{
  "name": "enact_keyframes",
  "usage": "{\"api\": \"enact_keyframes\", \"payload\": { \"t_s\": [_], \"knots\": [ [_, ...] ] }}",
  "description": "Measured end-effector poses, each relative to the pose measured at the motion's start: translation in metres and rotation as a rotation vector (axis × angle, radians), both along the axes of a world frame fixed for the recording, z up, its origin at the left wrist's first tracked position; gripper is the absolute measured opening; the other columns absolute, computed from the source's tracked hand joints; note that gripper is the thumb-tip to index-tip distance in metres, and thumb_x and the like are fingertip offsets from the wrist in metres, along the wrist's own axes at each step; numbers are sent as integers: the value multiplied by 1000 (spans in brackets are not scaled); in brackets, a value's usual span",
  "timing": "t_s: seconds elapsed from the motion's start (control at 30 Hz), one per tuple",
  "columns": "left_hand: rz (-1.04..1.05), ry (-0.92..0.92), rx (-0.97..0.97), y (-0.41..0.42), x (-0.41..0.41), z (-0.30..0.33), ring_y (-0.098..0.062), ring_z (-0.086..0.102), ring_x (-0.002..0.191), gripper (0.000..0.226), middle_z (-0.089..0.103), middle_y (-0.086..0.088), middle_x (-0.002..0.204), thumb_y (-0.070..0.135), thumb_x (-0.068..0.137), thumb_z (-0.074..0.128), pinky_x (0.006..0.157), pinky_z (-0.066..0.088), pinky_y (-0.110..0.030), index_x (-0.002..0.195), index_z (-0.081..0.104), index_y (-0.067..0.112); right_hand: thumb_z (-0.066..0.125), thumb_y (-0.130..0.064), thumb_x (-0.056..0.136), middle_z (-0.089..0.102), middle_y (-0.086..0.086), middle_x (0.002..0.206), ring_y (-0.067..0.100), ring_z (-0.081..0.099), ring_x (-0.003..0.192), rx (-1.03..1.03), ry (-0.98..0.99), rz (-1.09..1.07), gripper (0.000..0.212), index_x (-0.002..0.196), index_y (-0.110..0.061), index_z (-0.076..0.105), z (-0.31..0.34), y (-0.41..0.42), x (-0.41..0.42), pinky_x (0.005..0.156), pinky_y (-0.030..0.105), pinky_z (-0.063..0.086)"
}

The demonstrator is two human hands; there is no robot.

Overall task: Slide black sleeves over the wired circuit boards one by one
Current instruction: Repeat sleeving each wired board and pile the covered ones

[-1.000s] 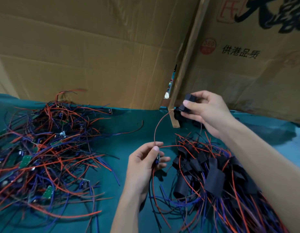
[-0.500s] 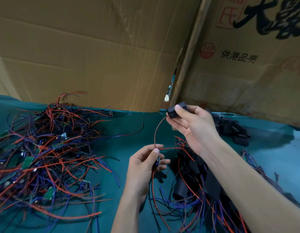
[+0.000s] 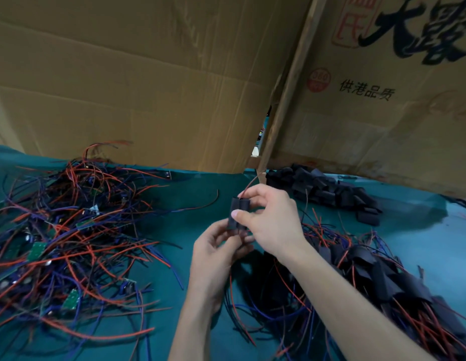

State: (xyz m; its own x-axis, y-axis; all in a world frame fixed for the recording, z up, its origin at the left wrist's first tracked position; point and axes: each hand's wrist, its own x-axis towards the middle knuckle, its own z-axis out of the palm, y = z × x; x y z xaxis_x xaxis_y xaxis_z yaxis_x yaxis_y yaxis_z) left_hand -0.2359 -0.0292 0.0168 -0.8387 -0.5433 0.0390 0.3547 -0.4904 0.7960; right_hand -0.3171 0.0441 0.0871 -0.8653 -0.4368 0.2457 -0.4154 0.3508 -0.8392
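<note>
Big cardboard walls [image 3: 148, 82] back the whole bench, printed w/ 供港品质 and a red round stamp reading 360; larger black brush characters above are cut off, can't read them whole. Teal cloth [image 3: 200, 194] covers the table. Taking the black sleeve [image 3: 238, 213] in the hands as landmark: left of it, a wide tangle of red/blue wires w/ bare green circuit boards [image 3: 70, 243], prob the unsleeved stock kept within reach. Right and nearer than it, the sleeved pile [image 3: 377, 280], looks like the done side. Behind and right of it, against the cardboard, spare black sleeves heaped [image 3: 328, 191]. Now the hands – right hand [image 3: 272, 220] pinches the sleeve top btwn thumb and fingers, red wire [image 3: 248, 185] poking out above, so the lead seems threaded thru. Left hand [image 3: 216, 254] just below, fingers curled round the lower end, prob steadying the board; board itself hidden, can't tell how far in it sits
</note>
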Motion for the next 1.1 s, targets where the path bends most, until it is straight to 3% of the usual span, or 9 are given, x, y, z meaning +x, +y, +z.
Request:
{"api": "enact_keyframes", "payload": {
  "t_s": [0.07,0.17,0.33,0.43,0.67,0.77,0.9,1.0,1.1],
  "knots": [
    [-28,43,82,-2,1,2,-24,72,88,41,72,-16,92,-23,81,49,81,60,-35,114,60,-1,84,-7,76,77,-2,79,22,74,66,-19,-3,-2,23,87,-24,71,2,3,-2,66,47,64],
    [-42,52,97,-4,3,1,-30,72,96,41,71,-22,102,-23,83,56,79,60,-37,117,57,-1,85,-6,76,77,-3,78,21,74,66,-75,-49,-20,25,84,-24,70,3,7,-3,65,45,64],
    [27,-47,7,-2,4,-2,-33,74,86,16,71,-21,90,-13,87,63,68,59,-26,98,67,-3,87,-11,75,76,-4,79,9,68,61,-116,8,-78,26,84,-26,67,5,16,-5,70,32,58],
    [51,-22,13,-4,5,-1,-29,74,87,16,73,-17,89,-11,82,68,68,58,-24,93,72,1,88,-22,74,75,-7,77,9,71,62,-38,78,-77,26,89,-30,68,5,18,1,70,31,59],
    [99,-61,-76,-5,8,2,-24,74,73,14,74,-15,79,11,65,80,60,56,-23,78,76,14,86,-43,70,74,-7,71,7,67,67,-7,-31,-61,28,87,-28,70,4,22,7,75,33,56],
    [142,-70,-110,-4,7,2,-20,70,64,13,72,-14,73,2,70,81,56,55,-22,75,73,12,81,-51,65,73,-6,68,11,68,63,60,-35,-44,34,86,-27,68,4,23,12,72,35,57],
    [204,-90,-214,-3,4,0,-12,56,52,23,67,-13,67,-16,81,65,51,49,-20,78,67,7,85,-39,59,75,12,75,27,71,69,-51,-303,37,37,86,-20,70,5,22,21,80,55,62],
    [155,-77,-266,-1,4,1,-12,51,51,19,64,-13,68,-9,82,71,51,45,-21,77,67,8,87,-13,73,70,13,67,24,64,64,-122,-392,52,24,87,-12,68,9,25,24,76,52,62],
    [-66,4,-176,2,7,6,-15,59,61,13,66,-8,76,18,73,83,59,50,-21,81,74,18,79,4,79,69,14,69,24,65,62,-207,-431,26,20,93,-4,67,25,36,23,68,41,61]
  ]
}}
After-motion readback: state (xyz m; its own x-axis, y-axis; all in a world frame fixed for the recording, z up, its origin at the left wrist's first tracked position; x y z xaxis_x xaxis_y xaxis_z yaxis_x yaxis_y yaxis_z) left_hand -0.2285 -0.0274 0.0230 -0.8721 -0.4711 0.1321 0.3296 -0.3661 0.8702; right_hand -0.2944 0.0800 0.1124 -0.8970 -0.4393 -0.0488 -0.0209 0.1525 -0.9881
